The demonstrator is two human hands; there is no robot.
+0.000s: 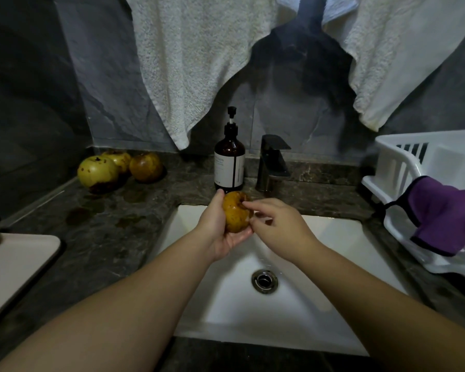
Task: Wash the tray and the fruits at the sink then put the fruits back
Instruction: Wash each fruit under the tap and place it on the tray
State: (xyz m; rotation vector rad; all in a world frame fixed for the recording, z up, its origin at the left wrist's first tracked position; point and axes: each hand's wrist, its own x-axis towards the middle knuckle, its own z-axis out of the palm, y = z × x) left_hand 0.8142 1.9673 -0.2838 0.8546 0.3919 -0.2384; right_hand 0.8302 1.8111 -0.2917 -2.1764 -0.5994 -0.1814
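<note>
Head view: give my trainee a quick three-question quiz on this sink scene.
1. True or false: the left hand holds a fruit over the sink.
2. How many fruits lie on the counter?
3. The soap bottle stands: A) left of the faucet, B) in the dish rack.

Key: 1 true; 2 three; 3 A.
</note>
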